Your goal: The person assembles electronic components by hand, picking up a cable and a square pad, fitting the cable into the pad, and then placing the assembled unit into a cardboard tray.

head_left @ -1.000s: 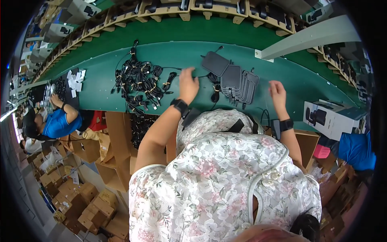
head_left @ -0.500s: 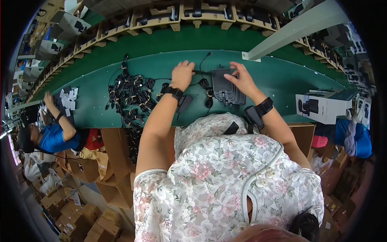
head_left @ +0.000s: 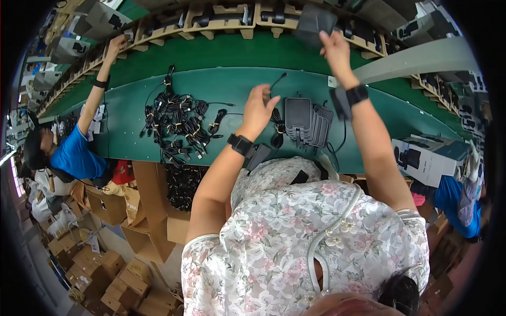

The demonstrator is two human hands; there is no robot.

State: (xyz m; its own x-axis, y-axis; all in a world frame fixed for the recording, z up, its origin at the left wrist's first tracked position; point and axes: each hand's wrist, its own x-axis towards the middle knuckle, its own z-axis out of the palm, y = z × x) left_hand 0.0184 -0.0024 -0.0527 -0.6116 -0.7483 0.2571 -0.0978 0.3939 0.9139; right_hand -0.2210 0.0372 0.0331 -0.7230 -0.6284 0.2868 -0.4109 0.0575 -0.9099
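My right hand (head_left: 337,52) reaches over the far trays, its fingers closed on the edge of a dark square panel (head_left: 315,23). The panel is slightly blurred. My left hand (head_left: 258,111) is above the green table with thumb and fingers apart, holding nothing I can see. Just right of it lies a tied black cable (head_left: 277,131), and a cable plug (head_left: 284,76) points away beyond its fingertips. Farther right, a fanned stack of similar dark grey square panels (head_left: 298,113) lies on the table. Left of my hand sits a heap of tied black cables (head_left: 176,121).
Along the far side runs a row of cardboard trays (head_left: 219,23) holding black parts. A pale metal post (head_left: 406,62) slants across at right, near a white printed box (head_left: 421,155). A co-worker in blue (head_left: 81,158) reaches toward the trays at left.
My right hand has lifted a square panel off the stack and carried it away to the trays. My left hand has moved right and nearer. The co-worker's arm has risen toward the trays.
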